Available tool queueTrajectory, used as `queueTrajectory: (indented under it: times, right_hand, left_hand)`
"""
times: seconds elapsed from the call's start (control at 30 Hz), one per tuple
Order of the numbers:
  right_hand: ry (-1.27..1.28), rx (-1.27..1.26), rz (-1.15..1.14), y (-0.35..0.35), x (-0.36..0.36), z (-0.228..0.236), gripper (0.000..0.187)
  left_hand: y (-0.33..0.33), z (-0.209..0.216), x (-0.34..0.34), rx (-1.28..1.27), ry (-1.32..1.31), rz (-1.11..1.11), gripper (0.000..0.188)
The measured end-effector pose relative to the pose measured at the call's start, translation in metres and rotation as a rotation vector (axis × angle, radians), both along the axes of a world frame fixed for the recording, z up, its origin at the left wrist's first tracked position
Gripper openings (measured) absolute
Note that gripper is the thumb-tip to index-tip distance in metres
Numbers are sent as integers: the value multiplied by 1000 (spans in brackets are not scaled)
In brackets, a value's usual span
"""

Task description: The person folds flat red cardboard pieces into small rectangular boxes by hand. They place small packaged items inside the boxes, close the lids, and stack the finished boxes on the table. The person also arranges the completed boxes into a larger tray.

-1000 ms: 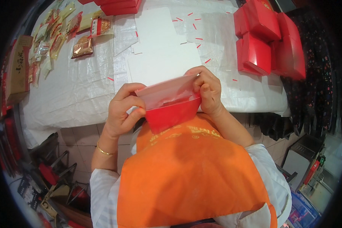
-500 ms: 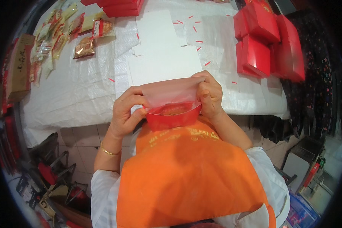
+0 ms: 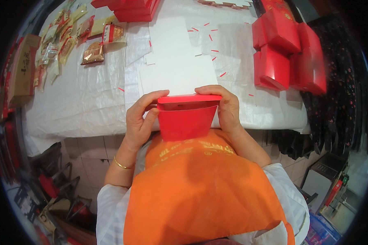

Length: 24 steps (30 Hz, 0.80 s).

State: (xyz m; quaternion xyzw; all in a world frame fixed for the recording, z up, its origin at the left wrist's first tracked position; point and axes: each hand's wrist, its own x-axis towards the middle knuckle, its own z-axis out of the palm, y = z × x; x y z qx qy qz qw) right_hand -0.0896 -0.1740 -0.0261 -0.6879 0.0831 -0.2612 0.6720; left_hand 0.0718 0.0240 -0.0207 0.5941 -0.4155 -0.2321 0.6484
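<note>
A red gift box (image 3: 187, 122) is between my two hands, just over the near edge of the table and against my orange apron. Its top flap is folded over, and a narrow dark gap shows between the flap and the front wall. My left hand (image 3: 142, 116) grips the box's left side, fingers over the top corner and thumb in front. On the other side my right hand (image 3: 226, 107) curls round the right top corner, its fingers lying on the flap. What is inside the box is mostly hidden. Flat white card blanks (image 3: 178, 75) lie just beyond it.
Wrapped pastries (image 3: 93, 53) and other small packets lie on the table's left part. A brown carton (image 3: 24, 71) stands at the left edge. Folded red boxes (image 3: 274, 67) are stacked at the right, more red boxes (image 3: 135, 10) at the back. Thin red strips (image 3: 214, 51) dot the white sheet.
The box's lid flap, held up before with its pale inner side showing, has come down over the opening. The packet visible inside is now covered. Both hands have moved onto the top corners.
</note>
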Motion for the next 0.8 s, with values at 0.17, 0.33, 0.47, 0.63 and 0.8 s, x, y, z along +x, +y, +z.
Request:
queueTrajectory:
  times: [0.17, 0.33, 0.47, 0.63, 0.8]
  right_hand:
    - [159, -66, -1, 0, -4, 18, 36]
    - [142, -145, -32, -3, -4, 25, 22]
    - [159, -149, -46, -2, -5, 29, 21]
    - [156, -210, -49, 0, -9, 25, 24]
    - [174, -217, -50, 2, -13, 29, 23]
  left_hand:
    - [5, 4, 5, 62, -147, -3, 29]
    - [1, 15, 10, 46, -317, 2, 24]
    - [0, 25, 13, 61, -365, -48, 25]
    - [-2, 33, 20, 129, -355, -93, 26]
    - [-6, 43, 22, 201, -292, -132, 26]
